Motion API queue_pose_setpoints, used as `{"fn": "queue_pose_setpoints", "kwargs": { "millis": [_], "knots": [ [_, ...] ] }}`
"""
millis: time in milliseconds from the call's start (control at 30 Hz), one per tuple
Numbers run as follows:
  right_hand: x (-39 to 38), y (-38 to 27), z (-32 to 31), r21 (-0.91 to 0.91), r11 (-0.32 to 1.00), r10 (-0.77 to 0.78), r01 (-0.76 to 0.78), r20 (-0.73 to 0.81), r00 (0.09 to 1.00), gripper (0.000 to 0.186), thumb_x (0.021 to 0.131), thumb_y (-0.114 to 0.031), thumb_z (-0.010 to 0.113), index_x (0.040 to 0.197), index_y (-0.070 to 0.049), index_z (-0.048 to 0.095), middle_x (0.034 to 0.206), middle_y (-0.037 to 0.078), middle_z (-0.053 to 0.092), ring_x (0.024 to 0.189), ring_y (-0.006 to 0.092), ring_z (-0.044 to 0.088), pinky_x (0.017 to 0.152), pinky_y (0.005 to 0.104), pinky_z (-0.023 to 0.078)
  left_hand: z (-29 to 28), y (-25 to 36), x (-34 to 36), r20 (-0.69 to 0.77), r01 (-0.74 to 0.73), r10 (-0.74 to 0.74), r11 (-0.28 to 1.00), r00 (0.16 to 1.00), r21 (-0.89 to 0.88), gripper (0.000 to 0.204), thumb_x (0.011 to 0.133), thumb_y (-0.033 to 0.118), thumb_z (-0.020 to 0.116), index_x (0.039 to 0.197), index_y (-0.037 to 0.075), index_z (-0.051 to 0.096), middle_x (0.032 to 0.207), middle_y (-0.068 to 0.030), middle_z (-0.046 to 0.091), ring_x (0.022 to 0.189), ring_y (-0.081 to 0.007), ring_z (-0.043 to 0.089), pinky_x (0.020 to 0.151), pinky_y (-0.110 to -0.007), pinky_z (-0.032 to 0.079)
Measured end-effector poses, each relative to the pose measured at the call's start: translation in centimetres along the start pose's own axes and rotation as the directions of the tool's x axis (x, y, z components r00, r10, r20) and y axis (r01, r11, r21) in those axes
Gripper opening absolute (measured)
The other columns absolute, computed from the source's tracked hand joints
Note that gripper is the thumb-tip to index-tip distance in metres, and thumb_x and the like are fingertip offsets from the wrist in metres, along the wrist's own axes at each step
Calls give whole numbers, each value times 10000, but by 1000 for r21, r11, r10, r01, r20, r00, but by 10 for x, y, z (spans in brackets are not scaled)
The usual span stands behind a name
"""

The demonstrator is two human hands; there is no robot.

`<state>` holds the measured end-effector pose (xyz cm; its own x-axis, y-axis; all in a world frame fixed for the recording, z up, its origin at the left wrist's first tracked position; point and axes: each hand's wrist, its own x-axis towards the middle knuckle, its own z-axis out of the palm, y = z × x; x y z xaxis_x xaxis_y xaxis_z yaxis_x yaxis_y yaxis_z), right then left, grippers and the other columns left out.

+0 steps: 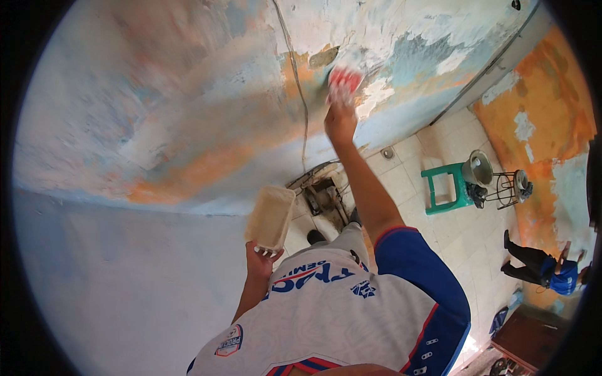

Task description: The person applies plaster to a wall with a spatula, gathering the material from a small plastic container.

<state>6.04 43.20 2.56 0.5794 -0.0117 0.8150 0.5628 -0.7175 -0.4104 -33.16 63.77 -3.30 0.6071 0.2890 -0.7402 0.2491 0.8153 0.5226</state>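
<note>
My right hand [342, 111], smeared with white, is raised at the end of an outstretched arm. Its fingers close on a red flat scraper [345, 80], blurred by motion, which is up against the patchy wall [226, 75]. White, grey-blue and orange patches surround the scraper, with a small bare brownish spot [323, 57] just to its left. Lower down, my left hand [260, 255] grips the near end of a shallow rectangular beige tub [271, 218], its fingertips over the rim. What lies inside the tub is hard to make out.
A cable [291, 59] runs down the wall. An open box-like fixture [325, 200] sits at its foot. On the tiled floor stand a green plastic stool [463, 188], a bucket [480, 168] and a black metal stool [505, 188]. Another person [542, 266] stands by the orange wall at right.
</note>
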Motion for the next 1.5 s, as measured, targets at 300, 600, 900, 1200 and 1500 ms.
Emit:
{"fn": "queue_pose_setpoints", "kwargs": {
  "millis": [300,600,900,1200,1500],
  "knots": [
    [38,12,-51,47,993,116,-109,-177,977,469,868,68,551,1312,-67,616,1213,198,601,1135,370,561,939,438,472,-6,4,13,6,-31,31,999,1000,28,723,844,434,624,1454,145,365,1431,-171,403,1305,-383,446,990,-649,466],
    [-54,-4,-31,124,992,4,-15,93,996,602,845,147,491,1395,-85,573,1427,179,562,1380,350,484,1161,446,376,3,18,16,32,-31,30,999,999,14,709,853,430,617,1453,147,367,1427,-170,405,1293,-379,458,983,-650,469],
    [33,6,-27,28,998,63,-61,-70,996,537,873,87,516,1371,-93,601,1410,170,578,1340,333,527,1134,435,405,0,17,26,38,7,-8,1000,999,14,674,866,422,614,1437,162,369,1428,-153,402,1295,-380,455,979,-642,474],
    [0,-14,-61,294,939,220,-179,-112,969,483,952,114,455,1404,-20,559,1403,171,595,1362,328,514,1153,391,380,-11,12,32,50,-24,25,1000,998,-11,669,855,418,635,1428,188,377,1433,-141,395,1292,-378,450,992,-652,455],
    [4,5,31,6,995,104,-104,-119,987,548,870,63,512,1406,-48,550,1461,212,521,1388,412,456,1165,542,334,6,16,21,13,5,-5,1000,1000,27,693,848,408,629,1445,170,369,1449,-153,376,1306,-361,435,994,-651,455]
  ]
}}
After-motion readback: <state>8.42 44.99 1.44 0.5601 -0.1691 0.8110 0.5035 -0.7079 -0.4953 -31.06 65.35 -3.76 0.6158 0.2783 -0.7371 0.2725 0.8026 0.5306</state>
